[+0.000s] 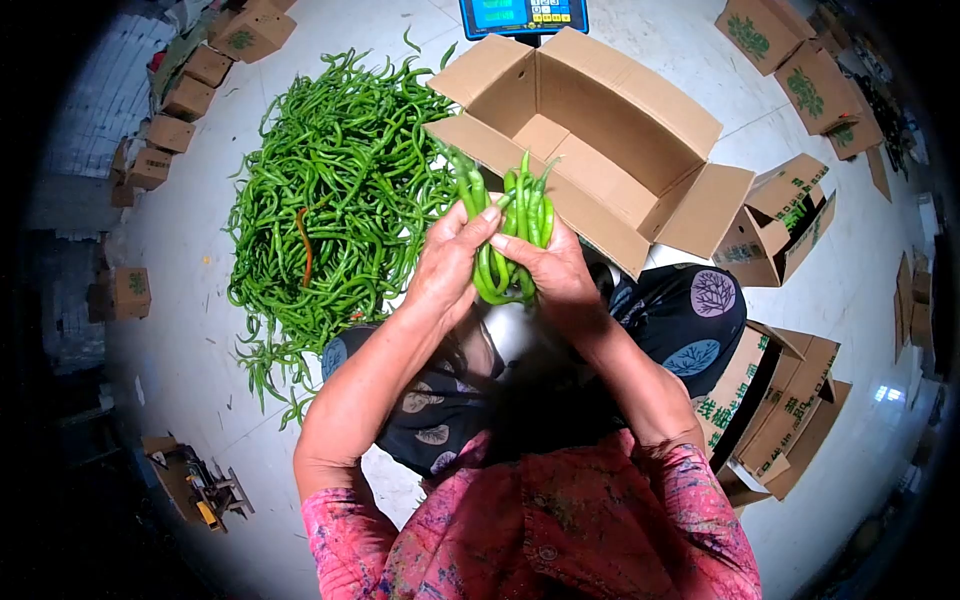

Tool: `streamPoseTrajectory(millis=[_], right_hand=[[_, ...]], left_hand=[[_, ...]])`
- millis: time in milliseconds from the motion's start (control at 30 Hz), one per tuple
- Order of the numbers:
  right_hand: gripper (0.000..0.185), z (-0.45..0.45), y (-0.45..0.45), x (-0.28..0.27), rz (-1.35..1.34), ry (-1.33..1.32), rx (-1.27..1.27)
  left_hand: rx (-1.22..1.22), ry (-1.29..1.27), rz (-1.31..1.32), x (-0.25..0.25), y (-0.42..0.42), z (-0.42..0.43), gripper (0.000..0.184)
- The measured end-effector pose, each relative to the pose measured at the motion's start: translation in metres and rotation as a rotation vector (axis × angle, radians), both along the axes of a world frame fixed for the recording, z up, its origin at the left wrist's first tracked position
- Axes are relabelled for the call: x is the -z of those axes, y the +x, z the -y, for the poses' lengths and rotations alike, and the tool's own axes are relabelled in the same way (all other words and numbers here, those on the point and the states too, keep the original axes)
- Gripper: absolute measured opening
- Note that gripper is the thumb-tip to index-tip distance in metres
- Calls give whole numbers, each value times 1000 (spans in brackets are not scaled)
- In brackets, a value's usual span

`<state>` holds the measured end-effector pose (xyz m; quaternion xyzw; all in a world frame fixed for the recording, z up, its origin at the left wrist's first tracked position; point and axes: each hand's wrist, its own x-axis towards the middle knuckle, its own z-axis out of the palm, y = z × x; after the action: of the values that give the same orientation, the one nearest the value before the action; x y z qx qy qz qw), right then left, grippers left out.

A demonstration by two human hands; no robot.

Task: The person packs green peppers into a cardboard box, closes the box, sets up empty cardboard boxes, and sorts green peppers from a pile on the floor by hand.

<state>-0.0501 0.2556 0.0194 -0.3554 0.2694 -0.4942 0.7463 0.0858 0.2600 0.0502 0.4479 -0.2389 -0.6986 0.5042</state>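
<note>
A bunch of green chili peppers is held between my two hands, in front of the open cardboard box. My left hand is closed round peppers on the left side, their tips poking up past the fingers. On the right side my right hand grips the bunch, thumb laid across the front. Both thumbs nearly meet. A big heap of green chili peppers covers the floor to the left, with one reddish pepper on it. The open cardboard box has its flaps spread; its visible inside shows bare cardboard.
A blue scale display stands behind the box. To the right are a carton with some green inside and printed cartons. More boxes line the left and right edges. A tool-like object lies at lower left.
</note>
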Motion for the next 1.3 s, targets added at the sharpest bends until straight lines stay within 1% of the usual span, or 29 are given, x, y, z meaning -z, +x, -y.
streamPoseTrajectory(millis=[100,200,267,300,400,467,533,567,667,700,800,833,867,933,967,1000,1067,1133,1200,1233,1300], right_hand=[[43,-2,-4,-13,36,16,28],[36,-1,-9,-15,-12,-4,67],[33,-2,-15,-17,-78,-27,82],[30,-3,-16,-29,-87,22,118],[30,-1,-31,-51,-10,49,62],[35,5,-37,-57,-108,7,55],[37,9,-43,-67,-213,-49,33],[38,12,-45,-68,-242,-59,31],[45,28,-56,-64,-305,-77,-34],[44,30,-54,-70,-284,-109,2],[35,43,-57,-76,-245,-98,63],[32,44,-57,-94,-44,-54,50],[32,52,-65,-94,-98,-40,67],[32,56,-79,-109,-83,6,129],[34,61,-87,-110,-138,-42,150],[35,62,-96,-115,-209,-23,155],[36,68,-104,-112,-157,-5,210],[36,77,-108,-91,-74,72,210],[36,80,-110,-76,10,152,216],[36,79,-113,-74,-26,192,220],[36,76,-119,-77,-23,189,249]], left_hand=[[43,-23,105,-6,-3,-1,33],[87,-149,200,-9,-10,-3,35],[79,-117,147,-14,-12,-1,36],[80,-91,109,-22,-13,-1,35],[119,-83,36,-28,-9,4,35],[163,-141,135,-38,-12,6,36],[176,-290,379,-37,-18,9,37],[200,-312,423,-36,-19,11,41],[216,-349,426,-40,-23,20,41],[221,-371,416,-40,-23,23,41],[207,-393,329,-44,-24,33,38],[182,-387,267,-53,-27,35,35],[187,-408,241,-54,-24,37,33],[168,-312,118,-62,-22,38,32],[161,-318,79,-66,-19,40,30],[171,-311,9,-64,-14,44,28],[184,-307,-341,-55,-7,55,28],[166,-260,-494,-51,-7,70,28],[121,-223,-466,-53,-14,80,28],[129,-227,-446,-51,-14,86,32],[111,-227,-444,-47,-19,95,34]])
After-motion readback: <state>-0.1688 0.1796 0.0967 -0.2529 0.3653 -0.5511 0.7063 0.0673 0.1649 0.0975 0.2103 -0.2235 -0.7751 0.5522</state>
